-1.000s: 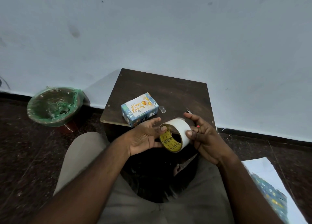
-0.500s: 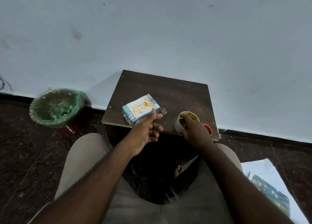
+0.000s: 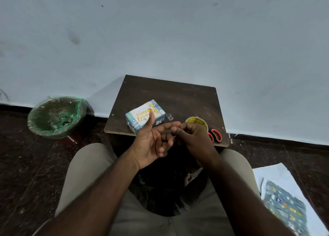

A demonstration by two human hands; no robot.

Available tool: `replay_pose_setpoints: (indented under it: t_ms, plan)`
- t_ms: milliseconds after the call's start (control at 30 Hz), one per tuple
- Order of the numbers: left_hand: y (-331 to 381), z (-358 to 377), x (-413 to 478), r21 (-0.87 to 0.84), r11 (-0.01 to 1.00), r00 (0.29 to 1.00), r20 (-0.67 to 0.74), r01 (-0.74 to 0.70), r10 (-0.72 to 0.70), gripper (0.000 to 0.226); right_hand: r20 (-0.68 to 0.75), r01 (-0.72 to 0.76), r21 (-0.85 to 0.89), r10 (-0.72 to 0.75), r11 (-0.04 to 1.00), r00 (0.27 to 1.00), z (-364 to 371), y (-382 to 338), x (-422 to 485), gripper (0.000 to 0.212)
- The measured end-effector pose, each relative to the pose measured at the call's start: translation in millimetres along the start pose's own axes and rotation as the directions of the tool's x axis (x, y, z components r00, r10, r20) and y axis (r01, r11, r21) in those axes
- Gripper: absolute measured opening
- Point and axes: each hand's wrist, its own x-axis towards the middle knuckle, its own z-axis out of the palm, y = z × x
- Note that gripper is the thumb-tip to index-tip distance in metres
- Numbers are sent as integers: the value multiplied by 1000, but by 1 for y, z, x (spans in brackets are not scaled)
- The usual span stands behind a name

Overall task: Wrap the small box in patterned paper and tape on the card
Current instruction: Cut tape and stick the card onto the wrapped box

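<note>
On the table [image 3: 178,96], the box [image 3: 140,114] lies just beyond the left hand [image 3: 151,143], which is palm-up with relaxed fingers. The right hand [image 3: 194,139] curls at its fingertips; whether it holds anything is unclear.

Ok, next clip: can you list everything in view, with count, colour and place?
wrapped box: one, blue patterned, near-left part of the table
card: one, white with orange lettering, on top of the box
tape piece: one, clear, on the table just right of the box
tape roll: one, pale with a yellow core, near-right of the table, partly behind the right hand
scissors: one pair, orange handles, near-right corner of the table
table: one, dark brown, against the wall
bin: one, green liner, floor left of the table
patterned paper: one sheet, blue, floor at right
left hand: palm up, fingers relaxed
right hand: fingers curled at the left fingertips; contents unclear
</note>
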Motion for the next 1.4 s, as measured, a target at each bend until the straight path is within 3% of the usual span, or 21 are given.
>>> replay_pose_setpoints:
  t_ms: [167, 400, 467, 733, 900, 1033, 1167, 1233, 1300, 1367, 1400]
  plan:
    - [3, -4, -4, -127, 991, 996, 82, 34, -24, 100, 70, 184, -158, -175, 970, 982, -14, 2, 6, 9]
    - [5, -3, -7, -137, 989, 985, 169, 56, -33, 102, 167, 256, -215, -223, 942, 960, -31, -2, 16, 9]
    - [6, -3, -8, -152, 987, 987, 155, 61, -37, 102, 170, 255, -170, -227, 952, 959, -29, -2, 17, 3]
    - [9, -3, -9, -184, 977, 975, 212, 104, -64, 101, 203, 218, -13, -210, 976, 956, -28, -4, 15, 8]
    - [10, -2, -11, -160, 980, 961, 266, 118, -72, 92, 218, 88, 198, -132, 976, 967, -26, 1, 15, 9]
    - [11, -2, -12, -167, 976, 932, 355, 139, -72, 89, 249, -72, 404, -34, 912, 968, -19, 7, 14, 15]
    - [13, -8, -12, -166, 971, 875, 479, 171, -72, 85, 176, -148, 581, 54, 801, 983, -15, 5, 15, 15]
    - [14, -6, -11, -141, 982, 926, 371, 129, -68, 79, 119, -168, 637, 120, 752, 986, -18, 4, 16, 19]
    - [13, 2, -8, -55, 998, 999, 53, 2, 1, 65, 93, -181, 537, 155, 824, 984, -21, 3, 15, 20]
    - [8, 7, 0, 179, 974, 949, -258, -136, 180, 42, 85, -186, 355, 166, 916, 982, -22, 6, 13, 29]
    - [5, 8, 3, 317, 933, 903, -329, -169, 275, 26, 83, -188, 288, 171, 939, 982, -23, 8, 11, 29]
